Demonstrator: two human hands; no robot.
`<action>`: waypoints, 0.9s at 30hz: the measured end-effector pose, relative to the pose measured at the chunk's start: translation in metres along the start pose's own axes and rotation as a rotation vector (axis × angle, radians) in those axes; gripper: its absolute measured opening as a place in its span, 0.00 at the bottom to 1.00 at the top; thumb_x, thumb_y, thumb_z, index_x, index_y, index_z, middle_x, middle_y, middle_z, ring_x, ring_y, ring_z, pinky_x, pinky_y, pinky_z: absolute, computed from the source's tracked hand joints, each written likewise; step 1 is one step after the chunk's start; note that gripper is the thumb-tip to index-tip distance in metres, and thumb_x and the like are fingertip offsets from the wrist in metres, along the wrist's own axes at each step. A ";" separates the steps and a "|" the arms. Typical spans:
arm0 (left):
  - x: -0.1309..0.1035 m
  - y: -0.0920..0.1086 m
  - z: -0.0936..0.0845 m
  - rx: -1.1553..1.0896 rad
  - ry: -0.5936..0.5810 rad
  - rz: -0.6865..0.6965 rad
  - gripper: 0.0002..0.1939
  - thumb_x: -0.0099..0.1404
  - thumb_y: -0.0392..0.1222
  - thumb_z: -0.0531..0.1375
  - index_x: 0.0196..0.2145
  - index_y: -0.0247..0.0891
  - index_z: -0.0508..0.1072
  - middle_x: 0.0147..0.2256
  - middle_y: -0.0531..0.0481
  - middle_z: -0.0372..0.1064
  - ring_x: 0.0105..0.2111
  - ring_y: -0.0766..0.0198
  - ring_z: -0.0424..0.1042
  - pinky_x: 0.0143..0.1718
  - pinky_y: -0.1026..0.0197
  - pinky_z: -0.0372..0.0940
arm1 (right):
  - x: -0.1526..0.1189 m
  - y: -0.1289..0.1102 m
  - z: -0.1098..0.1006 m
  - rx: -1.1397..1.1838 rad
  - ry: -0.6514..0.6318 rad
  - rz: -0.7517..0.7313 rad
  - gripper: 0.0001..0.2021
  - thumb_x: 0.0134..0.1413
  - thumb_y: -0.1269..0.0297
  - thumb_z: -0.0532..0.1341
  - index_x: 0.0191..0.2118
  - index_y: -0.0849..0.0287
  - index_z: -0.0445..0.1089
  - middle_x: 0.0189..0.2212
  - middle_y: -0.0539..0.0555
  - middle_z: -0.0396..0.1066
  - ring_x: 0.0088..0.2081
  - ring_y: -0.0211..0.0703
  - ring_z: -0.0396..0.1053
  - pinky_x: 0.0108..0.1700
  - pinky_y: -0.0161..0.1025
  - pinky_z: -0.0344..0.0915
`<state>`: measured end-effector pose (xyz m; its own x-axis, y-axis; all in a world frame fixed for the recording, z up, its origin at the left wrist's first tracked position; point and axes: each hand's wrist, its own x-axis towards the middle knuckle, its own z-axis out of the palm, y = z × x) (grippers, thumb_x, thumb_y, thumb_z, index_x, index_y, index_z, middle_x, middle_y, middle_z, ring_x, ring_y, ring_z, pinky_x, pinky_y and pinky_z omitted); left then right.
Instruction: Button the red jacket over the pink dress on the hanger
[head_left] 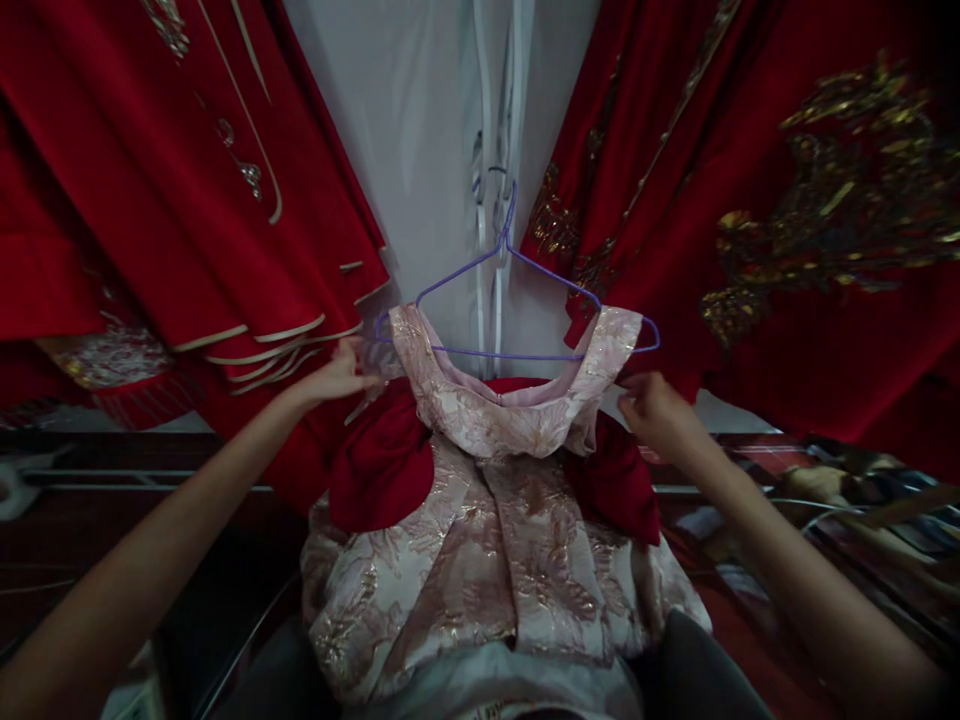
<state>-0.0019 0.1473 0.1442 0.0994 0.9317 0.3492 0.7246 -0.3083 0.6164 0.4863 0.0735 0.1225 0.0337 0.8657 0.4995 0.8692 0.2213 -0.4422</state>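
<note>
In the head view, taking its centre as the middle of the clock, red garments (247, 230) hang at 10 o'clock, their pale-edged hems coming down close to the left hand (335, 374); at 9 o'clock, near the edge, hangs a patterned, fringed piece (120, 357); at 2 o'clock another red garment (795, 350) with gold beadwork (840, 200) crowds the space beyond the right hand (657, 408); a pale backdrop (390, 120) fills 12 o'clock between them; a pale rail (150, 480) runs near 8 o'clock, and mixed clutter (840, 510), too dim to sort out, lies near 4 o'clock.

The brocade dress (465, 570) spreads from the centre down to 6 o'clock, between the two hands; its shoulder straps sit on a purple wire hanger (507, 240), whose hook points to 12 o'clock; a dark red puff of cloth lies below each strap.

The left hand is at 9 o'clock, just beside the hanger's end and a blurred, see-through piece; whether it grips anything I cannot tell; the right hand is at 3 o'clock, fingers curled near the other strap; its hold, too, is unclear.
</note>
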 end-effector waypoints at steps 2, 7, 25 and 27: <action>0.024 0.021 -0.016 -0.027 0.297 0.151 0.37 0.56 0.49 0.61 0.58 0.35 0.51 0.58 0.36 0.54 0.53 0.54 0.63 0.51 0.49 0.64 | 0.014 -0.029 -0.033 -0.036 0.212 -0.066 0.13 0.53 0.56 0.56 0.42 0.57 0.62 0.31 0.57 0.70 0.30 0.49 0.70 0.35 0.46 0.67; 0.058 0.081 -0.017 0.243 0.176 0.375 0.23 0.68 0.50 0.46 0.58 0.41 0.58 0.56 0.44 0.61 0.57 0.54 0.59 0.60 0.43 0.50 | 0.067 -0.081 -0.054 -0.116 0.435 -0.331 0.14 0.58 0.55 0.53 0.44 0.59 0.64 0.41 0.62 0.69 0.44 0.56 0.66 0.46 0.52 0.63; 0.037 0.079 0.002 0.248 0.195 0.454 0.24 0.70 0.49 0.43 0.53 0.36 0.68 0.52 0.46 0.69 0.52 0.60 0.67 0.54 0.62 0.58 | 0.092 -0.045 -0.029 0.231 0.151 -0.283 0.16 0.60 0.49 0.52 0.37 0.55 0.66 0.29 0.52 0.70 0.29 0.40 0.65 0.32 0.36 0.59; 0.033 0.071 0.000 0.278 0.233 0.399 0.24 0.70 0.49 0.42 0.54 0.36 0.68 0.50 0.46 0.71 0.49 0.60 0.70 0.50 0.63 0.60 | 0.094 -0.037 -0.030 0.265 0.208 -0.245 0.15 0.59 0.49 0.52 0.35 0.55 0.66 0.28 0.52 0.69 0.28 0.40 0.64 0.32 0.37 0.59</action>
<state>0.0528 0.1565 0.1992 0.2729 0.6758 0.6847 0.8179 -0.5377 0.2047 0.4721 0.1327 0.2082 -0.0363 0.6698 0.7416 0.7077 0.5412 -0.4542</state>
